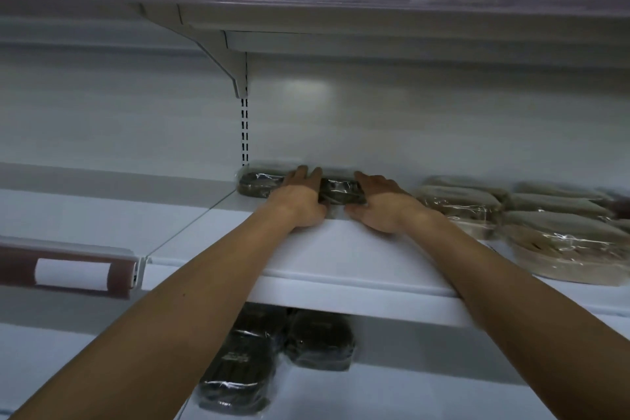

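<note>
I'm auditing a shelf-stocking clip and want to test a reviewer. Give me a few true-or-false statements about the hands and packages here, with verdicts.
1. The left hand and the right hand both reach onto the same white shelf. True.
2. The dark wrapped packages at the hands sit close to the shelf's back wall. True.
3. The tan wrapped packages lie to the left of the hands. False: they lie to the right of them.
4. Only tan packages lie on the shelf below. False: the lower dark packages lie there.
5. The price rail at the lower left carries a white label. True.
</note>
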`<action>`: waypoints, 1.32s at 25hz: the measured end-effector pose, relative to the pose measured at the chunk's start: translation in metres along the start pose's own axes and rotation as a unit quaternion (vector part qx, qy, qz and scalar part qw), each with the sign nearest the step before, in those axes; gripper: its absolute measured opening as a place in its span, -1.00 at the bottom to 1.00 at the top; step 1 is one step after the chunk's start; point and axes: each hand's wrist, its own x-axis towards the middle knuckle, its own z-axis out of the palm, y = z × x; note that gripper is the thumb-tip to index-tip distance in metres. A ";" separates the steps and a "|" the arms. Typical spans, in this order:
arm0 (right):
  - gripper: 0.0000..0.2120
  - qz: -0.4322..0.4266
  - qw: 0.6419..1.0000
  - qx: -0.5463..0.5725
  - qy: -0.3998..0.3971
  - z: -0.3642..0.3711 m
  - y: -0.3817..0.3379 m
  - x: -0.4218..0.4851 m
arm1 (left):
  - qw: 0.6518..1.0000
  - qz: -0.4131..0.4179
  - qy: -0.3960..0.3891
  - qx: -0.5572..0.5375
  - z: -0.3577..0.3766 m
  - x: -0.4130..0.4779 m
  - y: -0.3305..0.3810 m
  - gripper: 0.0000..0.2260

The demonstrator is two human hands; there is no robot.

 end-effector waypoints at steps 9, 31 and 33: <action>-0.22 0.022 0.999 0.038 -0.027 0.016 0.006 0.031 | 0.997 0.009 -0.005 -0.073 0.015 0.015 -0.013 -0.29; -0.24 -0.007 0.999 0.048 -0.004 0.003 -0.008 -0.040 | 0.992 0.055 0.065 -0.093 -0.002 -0.047 -0.005 -0.33; -0.28 -0.012 0.998 0.055 0.007 0.002 -0.014 -0.059 | 0.991 0.062 0.068 -0.095 -0.005 -0.069 -0.005 -0.31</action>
